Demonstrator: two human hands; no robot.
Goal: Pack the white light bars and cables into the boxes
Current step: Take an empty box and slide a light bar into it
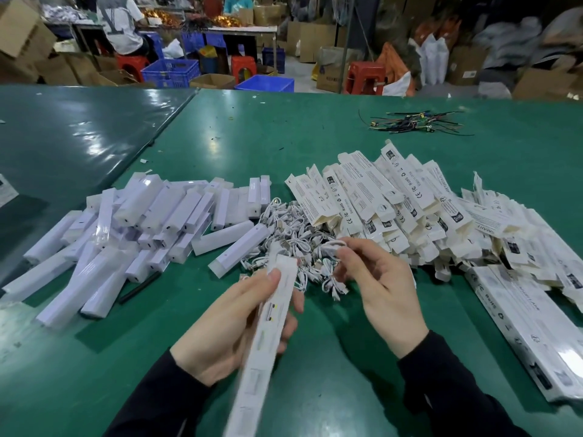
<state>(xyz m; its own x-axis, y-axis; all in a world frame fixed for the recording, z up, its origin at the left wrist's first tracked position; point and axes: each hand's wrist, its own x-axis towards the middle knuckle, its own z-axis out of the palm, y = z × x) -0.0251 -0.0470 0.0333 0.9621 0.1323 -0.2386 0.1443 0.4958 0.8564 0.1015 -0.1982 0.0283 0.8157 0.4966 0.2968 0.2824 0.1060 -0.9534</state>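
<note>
You're mid-pack: left hand (233, 323) grips a long white box (265, 339), open end pointing away from you; right hand (375, 279) pinches a coiled cable (334, 246) just above the cable heap (293, 234). Next, I'd say: feed the cable into the box mouth (line it up first). Light bars (132, 228) lie piled left, flat boxes (410, 209) right, on a green table (315, 134); cluttered workshop behind.

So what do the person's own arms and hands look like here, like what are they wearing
Both hands, the left hand and the right hand, are bare, with no gloves, rings or watch visible. Both arms wear long dark, near-black sleeves ending at the wrists. Each sleeve shows a short, thin pale mark partway up the forearm.
</note>
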